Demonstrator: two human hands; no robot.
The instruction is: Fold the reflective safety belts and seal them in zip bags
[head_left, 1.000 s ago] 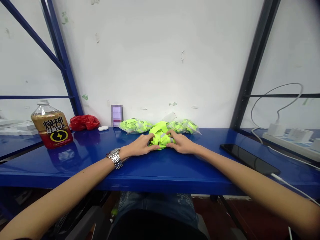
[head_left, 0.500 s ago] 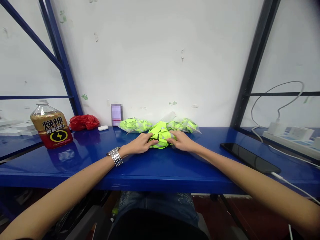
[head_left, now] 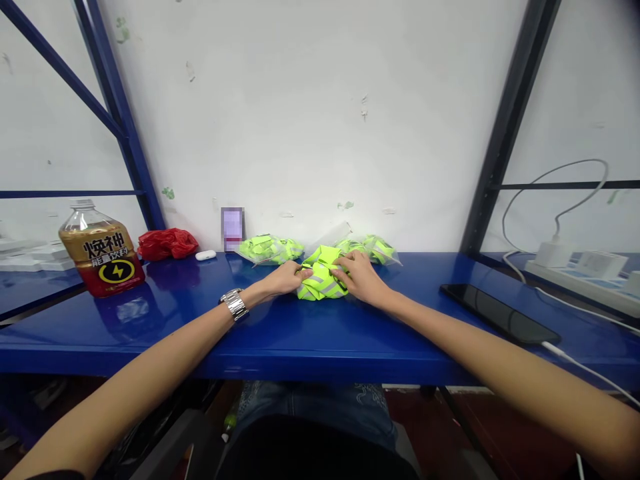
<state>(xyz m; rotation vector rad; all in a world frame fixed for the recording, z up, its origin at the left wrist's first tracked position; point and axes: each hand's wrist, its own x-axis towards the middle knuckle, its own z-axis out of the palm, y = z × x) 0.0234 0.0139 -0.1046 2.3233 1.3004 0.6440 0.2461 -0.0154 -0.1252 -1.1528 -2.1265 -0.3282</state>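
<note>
A bundle of neon yellow-green fabric (head_left: 323,283) with grey reflective strips lies bunched on the blue table (head_left: 300,340). My left hand (head_left: 290,277), with a silver watch on its wrist, pinches the bundle's left side. On the right side, my right hand (head_left: 361,275) grips the fabric between thumb and bent fingers. Just behind, clear bags with similar fabric rest near the wall, one at the left (head_left: 273,249) and one at the right (head_left: 383,250).
A large drink bottle (head_left: 104,250), a red plastic bag (head_left: 167,244) and a small white case (head_left: 205,255) stand left. A phone (head_left: 233,229) leans on the wall. At right are a black phone (head_left: 500,312) with a cable and a power strip (head_left: 580,283).
My right hand has risen slightly, its fingers now bent over the fabric's upper right. The bundle has changed shape, with more strips showing in front. My left hand has shifted slightly up.
</note>
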